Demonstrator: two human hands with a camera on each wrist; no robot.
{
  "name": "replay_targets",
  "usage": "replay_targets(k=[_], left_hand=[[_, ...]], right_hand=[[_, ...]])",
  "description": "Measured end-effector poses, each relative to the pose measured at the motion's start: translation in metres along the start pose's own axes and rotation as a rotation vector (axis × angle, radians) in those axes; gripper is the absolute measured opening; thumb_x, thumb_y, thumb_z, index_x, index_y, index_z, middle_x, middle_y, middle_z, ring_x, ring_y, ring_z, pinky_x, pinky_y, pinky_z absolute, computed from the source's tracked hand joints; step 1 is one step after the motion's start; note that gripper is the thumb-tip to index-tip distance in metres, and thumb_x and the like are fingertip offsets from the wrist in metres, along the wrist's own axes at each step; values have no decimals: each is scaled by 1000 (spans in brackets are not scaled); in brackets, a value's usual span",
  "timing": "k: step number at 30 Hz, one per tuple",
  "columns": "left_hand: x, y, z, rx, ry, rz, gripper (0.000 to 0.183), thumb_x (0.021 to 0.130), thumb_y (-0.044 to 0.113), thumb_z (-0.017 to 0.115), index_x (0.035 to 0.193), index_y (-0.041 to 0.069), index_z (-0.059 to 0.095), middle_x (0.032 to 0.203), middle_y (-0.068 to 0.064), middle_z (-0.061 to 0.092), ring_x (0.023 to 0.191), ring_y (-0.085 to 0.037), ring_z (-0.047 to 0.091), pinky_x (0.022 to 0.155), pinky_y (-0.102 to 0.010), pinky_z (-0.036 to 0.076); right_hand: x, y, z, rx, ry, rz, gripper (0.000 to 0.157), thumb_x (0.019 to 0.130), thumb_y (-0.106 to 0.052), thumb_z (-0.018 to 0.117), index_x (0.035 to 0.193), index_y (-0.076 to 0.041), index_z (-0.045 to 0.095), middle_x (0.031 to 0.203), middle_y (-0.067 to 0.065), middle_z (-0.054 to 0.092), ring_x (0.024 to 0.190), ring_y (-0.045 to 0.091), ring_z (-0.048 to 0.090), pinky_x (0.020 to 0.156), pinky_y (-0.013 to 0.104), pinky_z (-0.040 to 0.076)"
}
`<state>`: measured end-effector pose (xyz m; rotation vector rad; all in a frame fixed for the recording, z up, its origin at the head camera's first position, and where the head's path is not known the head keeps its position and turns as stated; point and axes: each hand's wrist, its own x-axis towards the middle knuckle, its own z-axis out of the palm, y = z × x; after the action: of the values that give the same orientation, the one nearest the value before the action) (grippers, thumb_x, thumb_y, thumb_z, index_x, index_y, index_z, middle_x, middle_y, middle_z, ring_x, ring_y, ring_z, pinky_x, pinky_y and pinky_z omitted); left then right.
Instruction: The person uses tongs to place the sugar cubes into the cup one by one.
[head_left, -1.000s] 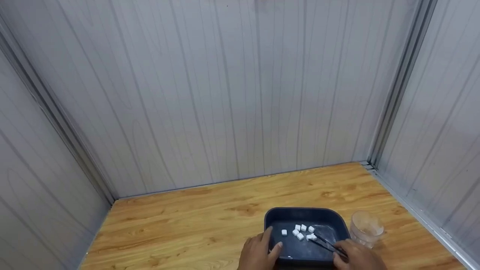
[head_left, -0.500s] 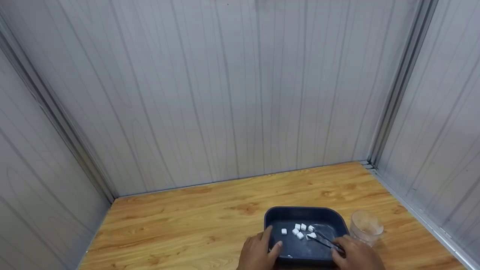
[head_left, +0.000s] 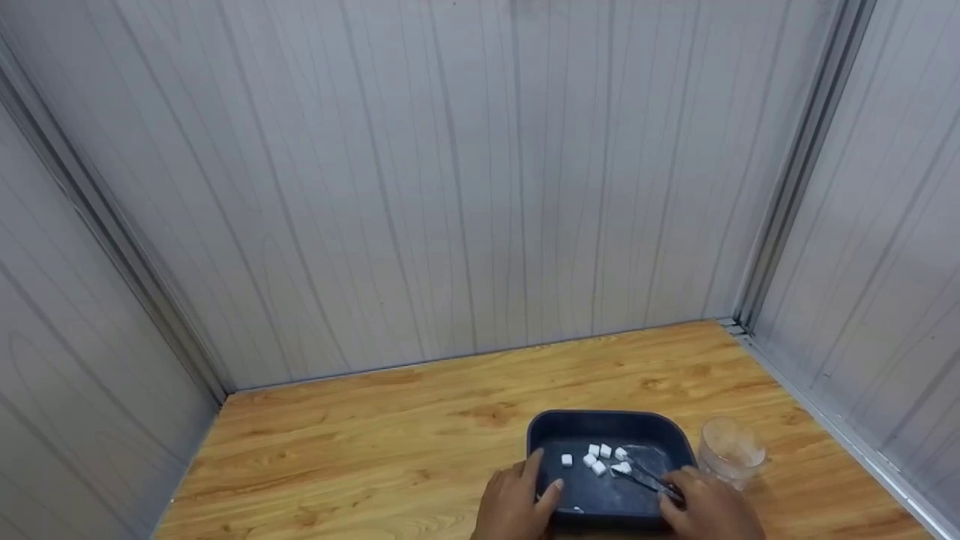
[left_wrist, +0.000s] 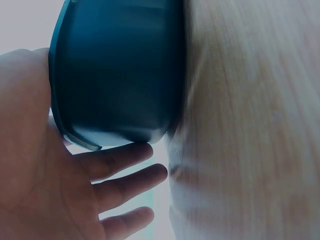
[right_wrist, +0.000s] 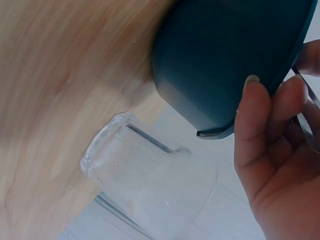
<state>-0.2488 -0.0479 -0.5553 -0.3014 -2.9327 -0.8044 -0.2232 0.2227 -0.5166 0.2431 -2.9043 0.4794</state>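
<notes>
A dark blue rectangular tray (head_left: 600, 499) holds several small white cubes (head_left: 598, 467). My left hand (head_left: 514, 501) holds the tray by its left side, with the thumb inside the rim. In the left wrist view, its other fingers (left_wrist: 127, 186) lie along the outside of the tray. Dark tweezers (head_left: 652, 484) are pinched in my right hand (head_left: 711, 506) at the tray's right edge. Their tips stand apart, on either side of a cube (head_left: 622, 468) at the right of the group. In the right wrist view, fingertips (right_wrist: 252, 95) rest against the tray's outer wall.
A clear glass cup (head_left: 731, 454) stands on the wood-grain table (head_left: 360, 442), just right of the tray and close to my right hand. Pale panel walls (head_left: 480, 187) enclose the table at the back and on both sides.
My right hand has shifted slightly left with the tweezers, whose tips stay around the same cube. The left hand keeps its hold on the tray.
</notes>
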Motion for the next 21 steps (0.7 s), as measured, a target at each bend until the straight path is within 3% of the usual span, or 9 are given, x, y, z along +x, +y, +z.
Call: replay_targets(k=[4,8,15,21], left_hand=[[1,1,-1,-3,-17,-14,64,88,59,47,136,17,48,117,-10,60,105,-27,55,91,-46,39],[1,1,1,1,-16,16,63,89,57,46,135,15,48,116,-9,61,104,-27,56,90,-45,41],[-2,0,4,-18,-14,12,62,89,57,47,135,15,49,115,-9,60,105,-28,56,89,-46,41],[-1,-1,0,-5,11,17,62,89,57,45,136,17,47,117,-10,59,106,-29,55,90,-46,40]], right_hand=[[2,-1,0,0,3,9,19,74,-27,72,87,-15,68,74,-7,56,66,12,54,60,38,46],[-1,2,2,4,14,-4,19,73,-26,73,88,-15,69,76,-7,57,68,15,56,62,39,47],[2,3,3,19,-68,25,19,73,-25,72,89,-15,70,75,-6,57,68,13,54,63,39,47],[6,-2,3,8,-31,8,19,74,-24,73,89,-13,72,71,-9,54,63,10,48,60,36,44]])
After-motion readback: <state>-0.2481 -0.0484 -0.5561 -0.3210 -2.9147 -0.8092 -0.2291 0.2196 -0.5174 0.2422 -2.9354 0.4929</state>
